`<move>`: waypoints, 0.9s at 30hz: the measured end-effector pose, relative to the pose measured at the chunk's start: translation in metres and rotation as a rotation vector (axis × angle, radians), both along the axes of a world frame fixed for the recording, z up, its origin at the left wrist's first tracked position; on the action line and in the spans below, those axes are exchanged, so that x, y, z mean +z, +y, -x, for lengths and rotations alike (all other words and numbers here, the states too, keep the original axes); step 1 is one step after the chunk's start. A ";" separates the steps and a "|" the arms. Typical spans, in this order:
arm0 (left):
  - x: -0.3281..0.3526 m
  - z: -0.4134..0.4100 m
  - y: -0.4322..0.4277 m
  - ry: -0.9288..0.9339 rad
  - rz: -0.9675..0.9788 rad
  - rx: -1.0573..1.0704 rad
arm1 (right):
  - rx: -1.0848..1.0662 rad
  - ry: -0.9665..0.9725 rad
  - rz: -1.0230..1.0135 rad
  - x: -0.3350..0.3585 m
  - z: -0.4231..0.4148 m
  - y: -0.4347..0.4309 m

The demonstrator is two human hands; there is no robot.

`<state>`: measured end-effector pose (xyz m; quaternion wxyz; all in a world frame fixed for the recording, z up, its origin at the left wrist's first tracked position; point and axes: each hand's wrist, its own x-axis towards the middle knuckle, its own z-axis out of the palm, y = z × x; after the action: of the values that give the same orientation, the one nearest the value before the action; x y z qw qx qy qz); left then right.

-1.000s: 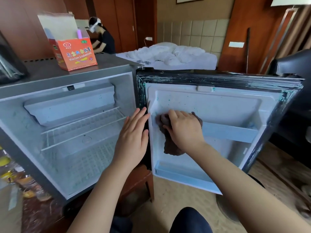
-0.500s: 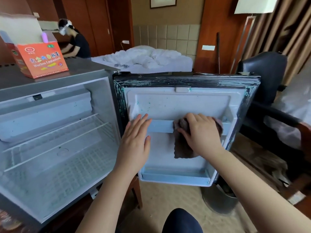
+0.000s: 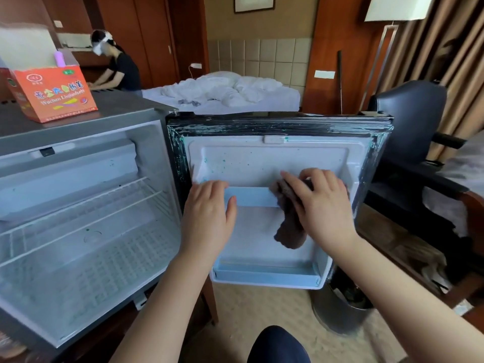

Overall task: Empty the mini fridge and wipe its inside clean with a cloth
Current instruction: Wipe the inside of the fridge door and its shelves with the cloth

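Note:
The mini fridge [image 3: 78, 132] stands open on the left with nothing on its wire shelf [image 3: 86, 205]. Its door [image 3: 262, 158] is swung out to the right, and its white inner face carries green specks. My left hand [image 3: 209, 213] holds the left end of the door's shelf rail [image 3: 251, 196], fingers bent over the top and thumb on the front. My right hand [image 3: 322, 205] grips a brown cloth [image 3: 289, 231] against the rail's right end. The cloth's tail hangs down over the door panel.
An orange cardboard box [image 3: 55, 93] sits on top of the fridge. A grey bin [image 3: 337, 310] stands on the floor under the door's outer edge. A dark chair [image 3: 408, 119] is close behind the door. Farther back are a bed [image 3: 222, 93] and another person [image 3: 117, 66].
My right hand slid the cloth along the rail from the door's hinge side to its outer end. My left hand moved from the door's hinge edge onto the rail and curled over it.

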<state>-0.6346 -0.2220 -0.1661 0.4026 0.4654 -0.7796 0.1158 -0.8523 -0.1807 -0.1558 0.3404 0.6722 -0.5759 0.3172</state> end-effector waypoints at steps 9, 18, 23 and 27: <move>-0.011 0.016 -0.009 0.131 0.029 -0.001 | -0.061 -0.041 -0.214 0.016 0.028 0.005; -0.007 -0.003 -0.007 0.130 -0.086 -0.206 | -0.031 -0.025 -0.268 -0.003 -0.022 0.004; -0.004 -0.035 0.008 0.169 -0.016 -0.198 | 0.084 0.082 -0.363 0.006 -0.090 -0.029; -0.006 -0.060 0.004 0.173 -0.068 -0.098 | 0.148 -0.030 -0.382 0.014 -0.118 -0.044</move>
<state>-0.5744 -0.2178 -0.1724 0.4578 0.4485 -0.7671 0.0290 -0.7340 -0.2249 -0.1417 0.1738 0.7603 -0.5796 0.2361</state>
